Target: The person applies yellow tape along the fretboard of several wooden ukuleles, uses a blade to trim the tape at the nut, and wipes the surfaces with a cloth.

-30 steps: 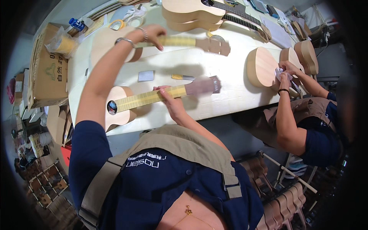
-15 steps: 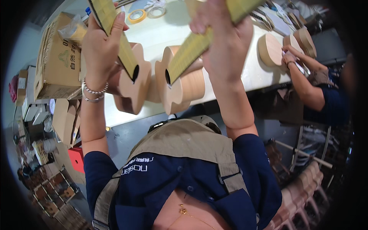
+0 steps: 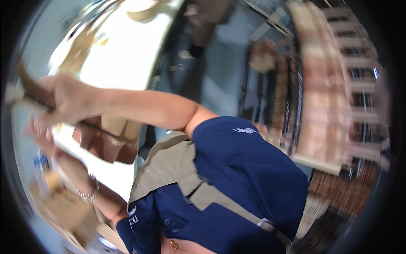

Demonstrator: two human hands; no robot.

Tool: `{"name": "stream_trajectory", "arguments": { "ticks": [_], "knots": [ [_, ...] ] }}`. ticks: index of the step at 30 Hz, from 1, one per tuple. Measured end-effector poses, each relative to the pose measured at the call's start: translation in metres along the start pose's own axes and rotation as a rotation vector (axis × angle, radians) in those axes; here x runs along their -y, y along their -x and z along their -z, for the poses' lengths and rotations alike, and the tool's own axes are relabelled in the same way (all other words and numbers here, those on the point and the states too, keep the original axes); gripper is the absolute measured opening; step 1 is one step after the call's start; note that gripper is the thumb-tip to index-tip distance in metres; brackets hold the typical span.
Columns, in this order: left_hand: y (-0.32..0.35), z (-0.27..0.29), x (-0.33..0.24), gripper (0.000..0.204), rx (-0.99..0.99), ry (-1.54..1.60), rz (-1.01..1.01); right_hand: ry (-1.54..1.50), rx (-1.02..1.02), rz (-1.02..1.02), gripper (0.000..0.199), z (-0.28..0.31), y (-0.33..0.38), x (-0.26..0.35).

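The picture is smeared by motion. My right hand (image 3: 72, 99) is closed around the neck end of a small guitar-shaped wooden instrument, probably a ukulele (image 3: 101, 146), at the left of the view. Its brown body hangs over the white table, with a paler wooden body (image 3: 114, 125) beside it. Just below the right hand is my left hand (image 3: 44, 137), with a beaded bracelet on the wrist. Its fingers are too blurred to show whether they grip a neck.
The white table (image 3: 116, 63) runs along the left, with a cardboard box (image 3: 67, 211) at the lower left. On the right, a long rack (image 3: 321, 89) carries rows of pale wooden parts. A person's legs (image 3: 201, 38) show beyond the table's edge.
The view has swung to the right, so the table and both my hands now lie at the left. The two instruments, earlier held apart by their yellow-covered necks, now appear close together and blurred.
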State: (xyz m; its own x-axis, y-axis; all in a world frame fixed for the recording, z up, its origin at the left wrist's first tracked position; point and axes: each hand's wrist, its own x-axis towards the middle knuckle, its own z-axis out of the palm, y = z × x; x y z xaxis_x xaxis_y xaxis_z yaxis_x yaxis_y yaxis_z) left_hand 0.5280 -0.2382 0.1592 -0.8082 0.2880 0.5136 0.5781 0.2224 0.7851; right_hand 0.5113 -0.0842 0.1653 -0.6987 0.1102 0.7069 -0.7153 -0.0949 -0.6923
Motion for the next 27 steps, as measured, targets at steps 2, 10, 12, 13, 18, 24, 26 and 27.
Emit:
{"name": "stream_trajectory", "arguments": {
  "ticks": [2,10,12,13,18,24,26,27],
  "knots": [
    [-0.013,0.017,0.01,0.08,0.054,0.066,-0.283,0.012,-0.083,0.112,0.036,0.025,0.007,0.017],
    [-0.004,-0.122,-0.025,0.096,0.23,0.04,-0.289,0.875,-0.488,0.012,0.037,0.219,0.148,0.08],
    [-0.003,-0.16,-0.008,0.094,0.361,0.113,-0.227,0.699,-0.667,-0.219,0.029,0.25,0.203,0.096],
    [-0.019,-0.179,0.012,0.097,0.325,0.145,0.079,0.644,-0.794,-0.39,0.03,0.263,0.231,0.103],
    [0.026,-0.29,-0.007,0.091,0.673,0.04,0.253,0.679,-1.431,-0.83,0.058,0.351,0.428,0.037],
    [0.097,-0.358,-0.047,0.075,1.029,-0.134,0.21,1.118,-1.572,-0.996,0.051,0.439,0.606,0.038],
    [0.106,-0.38,-0.05,0.071,1.091,-0.181,0.237,1.105,-1.664,-1.081,0.048,0.464,0.643,0.052],
    [0.106,-0.391,-0.051,0.069,1.131,-0.196,0.228,1.094,-1.737,-1.116,0.047,0.465,0.659,0.065]
  ]
}}
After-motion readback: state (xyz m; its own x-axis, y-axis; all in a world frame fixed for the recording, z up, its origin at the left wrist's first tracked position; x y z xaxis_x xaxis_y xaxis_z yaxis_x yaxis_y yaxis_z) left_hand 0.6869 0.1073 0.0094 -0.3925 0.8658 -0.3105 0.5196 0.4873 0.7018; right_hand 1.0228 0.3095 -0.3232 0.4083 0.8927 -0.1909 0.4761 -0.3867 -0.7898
